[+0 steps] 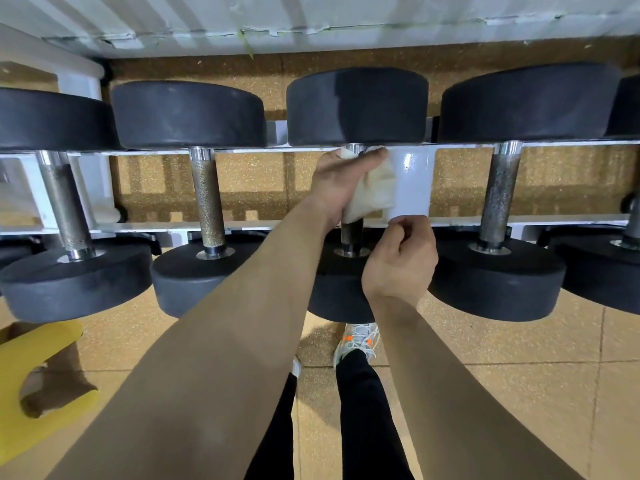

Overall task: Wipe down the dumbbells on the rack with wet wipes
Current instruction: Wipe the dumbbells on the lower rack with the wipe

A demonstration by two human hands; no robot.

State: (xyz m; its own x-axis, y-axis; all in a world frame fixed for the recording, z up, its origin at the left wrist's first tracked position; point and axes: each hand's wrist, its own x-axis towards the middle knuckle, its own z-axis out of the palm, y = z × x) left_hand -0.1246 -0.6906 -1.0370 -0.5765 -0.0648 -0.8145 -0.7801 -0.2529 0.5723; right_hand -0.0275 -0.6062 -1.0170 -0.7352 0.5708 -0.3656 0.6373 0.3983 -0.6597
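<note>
As the view stands, my left hand (341, 183) is at the centre of the frame, closed round a wet wipe (372, 194) that is wrapped about the handle (351, 233) of the centre dumbbell (356, 105). The thumb lies across the top of the wipe, just below that dumbbell's far head. The pale, crumpled wipe hangs out to the right of the palm, in front of a white upright plate of the rack (414, 178). Below the wipe a short dark length of handle shows, running into the near head (341, 292).

My right hand (400, 265) sits just below and right of the left, over the near head, fingers curled with the tips up at the rack's front rail. It is close to the wipe's lower edge; I cannot tell whether it pinches the wipe or holds nothing. The two hands are near each other but apart.

The centre dumbbell lies across the rack's two rails. Parallel to it lie the left-hand dumbbell (207, 195), the far-left dumbbell (64, 199) and the right-hand dumbbell (500, 192), whose handle looks mottled and dull.

Lower left, a yellow object (31, 358) lies on the tan speckled floor (519, 358). Bottom centre, black trouser legs and a grey shoe (356, 341) with orange marks.
</note>
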